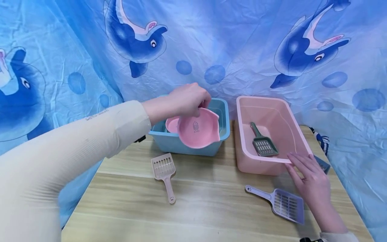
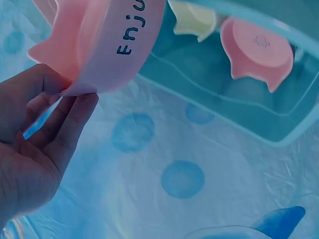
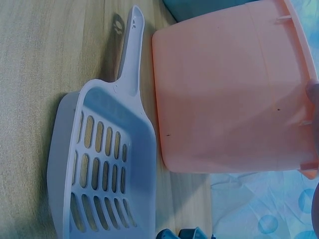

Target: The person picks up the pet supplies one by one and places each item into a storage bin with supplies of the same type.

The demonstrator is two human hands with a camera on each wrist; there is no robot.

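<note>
My left hand [image 1: 190, 101] pinches the rim of a pink cat-eared bowl [image 1: 198, 134], tilted on its side before the blue litter box [image 1: 187, 149]. In the left wrist view, lettering runs along that bowl's outer wall. Inside the blue box lie another pink cat-eared bowl [image 2: 259, 45] and a pale yellow one [image 2: 194, 19]. At the near right corner of the pink litter box [image 1: 254, 164], my right hand [image 1: 314, 179] grips the rim, fingers over the edge and thumb outside. A dark green litter scoop [image 1: 258, 135] lies in the pink box.
On the wooden table [image 1: 205, 195] lie a beige litter scoop [image 1: 164, 174] at left and a lavender litter scoop [image 1: 263, 194] before the pink box. A dark blue object [image 1: 323, 164] stands partly hidden behind my right hand. A blue dolphin-print curtain [image 1: 235, 40] hangs around the table.
</note>
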